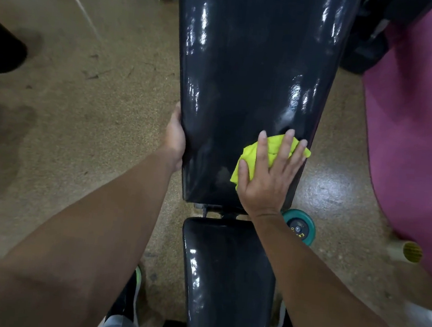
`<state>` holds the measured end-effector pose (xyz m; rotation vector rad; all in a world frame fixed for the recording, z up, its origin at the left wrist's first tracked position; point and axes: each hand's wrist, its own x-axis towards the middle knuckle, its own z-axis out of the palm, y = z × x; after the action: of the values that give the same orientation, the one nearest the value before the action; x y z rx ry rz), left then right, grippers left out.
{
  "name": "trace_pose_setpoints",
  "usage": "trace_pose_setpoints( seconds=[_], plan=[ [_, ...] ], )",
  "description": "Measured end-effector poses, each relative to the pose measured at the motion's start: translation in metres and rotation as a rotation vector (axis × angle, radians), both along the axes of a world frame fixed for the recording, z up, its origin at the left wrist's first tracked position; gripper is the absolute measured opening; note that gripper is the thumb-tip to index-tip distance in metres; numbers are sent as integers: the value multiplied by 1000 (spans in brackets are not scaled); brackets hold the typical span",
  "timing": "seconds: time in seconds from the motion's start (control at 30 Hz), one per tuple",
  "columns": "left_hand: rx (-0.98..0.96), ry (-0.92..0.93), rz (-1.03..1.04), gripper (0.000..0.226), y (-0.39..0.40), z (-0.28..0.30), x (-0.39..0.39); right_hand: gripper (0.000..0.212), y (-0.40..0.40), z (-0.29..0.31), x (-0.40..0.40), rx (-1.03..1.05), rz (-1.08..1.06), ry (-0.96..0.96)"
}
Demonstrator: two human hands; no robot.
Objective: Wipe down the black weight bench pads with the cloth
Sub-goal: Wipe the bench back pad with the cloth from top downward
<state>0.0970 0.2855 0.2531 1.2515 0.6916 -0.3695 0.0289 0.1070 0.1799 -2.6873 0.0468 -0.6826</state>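
Observation:
The long black back pad (250, 74) of the weight bench runs up the middle of the view, glossy with reflections. Below it, past a small metal gap, lies the shorter black seat pad (227, 277). A yellow-green cloth (253, 151) lies crumpled on the back pad's lower right corner. My right hand (266, 176) presses flat on the cloth with fingers spread. My left hand (176, 138) grips the back pad's left edge, thumb side up.
A teal weight plate (302, 228) lies on the speckled floor right of the bench. A pink mat or cushion (418, 130) fills the right side. A black cylinder end (1, 48) juts in at far left. My shoes straddle the bench at the bottom.

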Motion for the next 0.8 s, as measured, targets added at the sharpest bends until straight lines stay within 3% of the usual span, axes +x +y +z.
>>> trace_pose_setpoints(
  seconds=[0.1, 0.33, 0.43, 0.57, 0.8],
  plan=[
    [-9, 9, -8, 71, 2, -4, 3, 61, 34, 13, 9, 66, -71, -10],
    [-45, 29, -43, 66, 10, -5, 6, 59, 37, -15, -13, -190, 238, -27],
    [-39, 36, -69, 65, 11, -7, 6, 58, 28, -11, -8, -172, 154, -28],
    [-65, 66, -64, 67, 11, -11, 5, 60, 73, 5, 2, 0, -43, -18],
    [-74, 39, -46, 68, 10, -15, 7, 56, 57, -15, -17, -246, 320, -43]
  ],
)
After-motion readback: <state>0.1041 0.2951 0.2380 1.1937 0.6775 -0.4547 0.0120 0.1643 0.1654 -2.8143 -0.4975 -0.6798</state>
